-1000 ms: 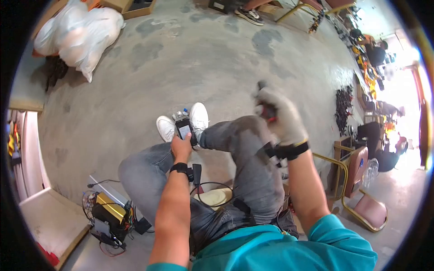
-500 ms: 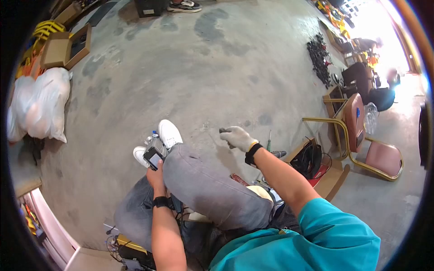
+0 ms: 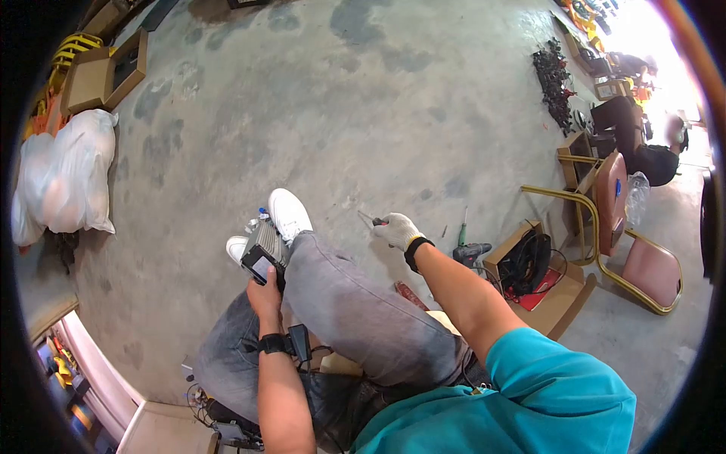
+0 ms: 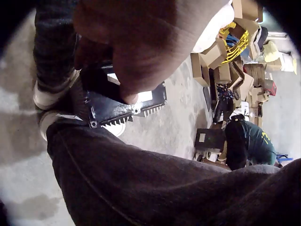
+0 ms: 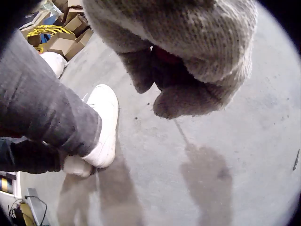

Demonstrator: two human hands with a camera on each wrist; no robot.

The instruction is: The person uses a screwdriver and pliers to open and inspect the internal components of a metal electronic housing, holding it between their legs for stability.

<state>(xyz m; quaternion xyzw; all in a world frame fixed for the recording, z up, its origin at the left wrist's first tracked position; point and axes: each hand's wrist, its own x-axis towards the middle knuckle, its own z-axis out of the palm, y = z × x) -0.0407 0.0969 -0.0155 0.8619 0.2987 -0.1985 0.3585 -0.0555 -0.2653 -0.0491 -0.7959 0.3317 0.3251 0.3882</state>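
Note:
My bare left hand (image 3: 263, 296) grips a black electronic box (image 3: 266, 248) with metal cooling fins and a pale label, held by the left leg above the white shoes. In the left wrist view the thumb presses on the flat face of the box (image 4: 110, 104), close to the label. Blue and clear connectors (image 3: 257, 222) stick out at its far end. My right hand (image 3: 398, 231), in a knitted pale glove, holds a screwdriver (image 3: 380, 222) out over the floor, right of the knee. Its thin shaft points away to the left; the gloved fingers hide most of the red and black handle.
A power drill (image 3: 470, 253) and a green-handled screwdriver (image 3: 462, 234) lie on the floor to the right. Beside them are an open cardboard box (image 3: 563, 306) with black cables and a brown chair (image 3: 611, 200). White plastic bags (image 3: 76, 174) stand at the left.
The right hand has come down from its raised, blurred position above the knee and reached out over the floor. The left hand still grips the box. The head view has turned right.

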